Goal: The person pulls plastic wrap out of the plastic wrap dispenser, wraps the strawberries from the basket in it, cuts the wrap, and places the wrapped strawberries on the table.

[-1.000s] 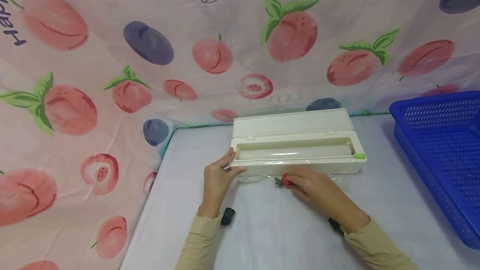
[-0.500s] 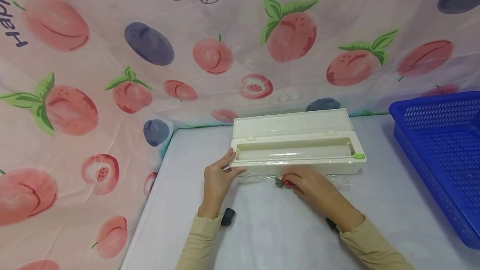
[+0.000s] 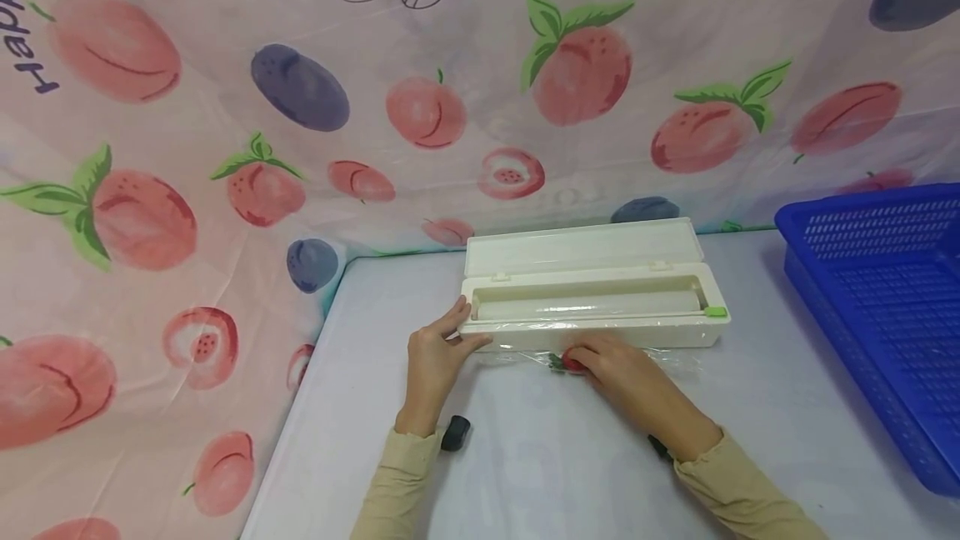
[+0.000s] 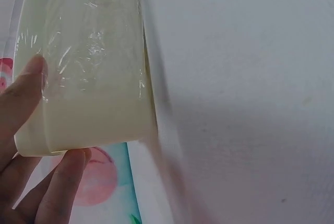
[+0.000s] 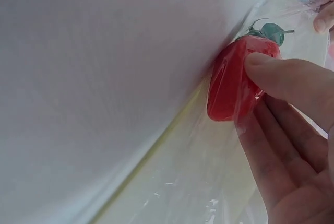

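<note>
A white cling film box point(image 3: 585, 333) stands on the table with its lid raised and a film roll point(image 3: 600, 305) inside. My left hand point(image 3: 437, 361) grips its left end, the thumb on the front face and the fingers at the end wall. Clear cling film point(image 3: 517, 357) hangs over the front. Against that front, my right hand point(image 3: 630, 373) pinches a red strawberry-like fruit point(image 5: 224, 85) with a green leafy top, the thumb over it and fingers behind. In the right wrist view, film covers the fruit.
A blue plastic basket point(image 3: 832, 307) stands at the right of the white table point(image 3: 555, 473). A green slider point(image 3: 715, 312) sits at the box's right end. Behind and to the left hangs a fruit-print cloth point(image 3: 420, 32).
My right wrist and forearm have shifted slightly to the left, while the fingers stay on the red fruit. The left hand and the box hold nearly the same place.
</note>
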The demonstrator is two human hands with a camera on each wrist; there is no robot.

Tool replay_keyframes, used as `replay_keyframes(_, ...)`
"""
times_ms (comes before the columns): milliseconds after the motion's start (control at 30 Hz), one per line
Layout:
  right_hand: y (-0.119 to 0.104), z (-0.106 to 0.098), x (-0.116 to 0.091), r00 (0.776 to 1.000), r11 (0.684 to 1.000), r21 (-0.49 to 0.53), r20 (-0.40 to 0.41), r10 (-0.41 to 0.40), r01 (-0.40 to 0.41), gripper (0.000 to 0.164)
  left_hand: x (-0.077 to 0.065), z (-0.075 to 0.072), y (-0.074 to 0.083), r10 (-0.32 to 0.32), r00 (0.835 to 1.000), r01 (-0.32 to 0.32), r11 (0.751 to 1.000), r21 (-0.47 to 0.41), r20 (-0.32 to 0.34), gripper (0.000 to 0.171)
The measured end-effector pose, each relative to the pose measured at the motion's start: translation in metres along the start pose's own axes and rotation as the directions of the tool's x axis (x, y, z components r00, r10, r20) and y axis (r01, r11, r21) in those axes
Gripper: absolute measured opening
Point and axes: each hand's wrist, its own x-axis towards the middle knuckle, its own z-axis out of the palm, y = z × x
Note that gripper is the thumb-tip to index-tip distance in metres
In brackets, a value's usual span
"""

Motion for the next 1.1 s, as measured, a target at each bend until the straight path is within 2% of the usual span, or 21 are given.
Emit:
replay_keyframes(267,0.001,0.001,-0.002,0.999,0.999,0.000,0.000,-0.043,0.043,0.028,0.001,-0.002,-0.002,-0.007,1.000,0.007,1.000,0.000,0.016,0.060)
replay_keyframes(600,-0.001,-0.005,-0.005,0.999,0.999,0.043,0.039,0.006,-0.008,0.032,0.004,-0.009,-0.005,-0.037,0.995,0.040,0.999,-0.033,0.090,0.058)
replay_keyframes(800,-0.001,-0.008,-0.005,0.995,0.991,0.135,0.097,0.011,-0.024,0.023,0.005,-0.014,-0.007,-0.036,0.992,0.045,0.997,-0.067,0.121,0.055)
replay_keyframes(967,-0.003,-0.012,-0.005,0.987,0.984,0.167,0.158,0.030,-0.057,0.021,0.005,-0.016,-0.003,-0.029,0.991,0.040,0.996,-0.081,0.134,0.055)
replay_keyframes(1033,-0.004,-0.015,-0.005,0.983,0.982,0.176,0.179,0.042,-0.074,0.022,0.004,-0.017,0.001,-0.027,0.990,0.030,0.999,-0.021,0.136,0.054)
replay_keyframes(1100,-0.004,-0.018,-0.005,0.979,0.980,0.181,0.196,0.051,-0.087,0.021,0.002,-0.018,0.006,-0.010,0.993,-0.001,0.996,0.092,0.118,0.053)
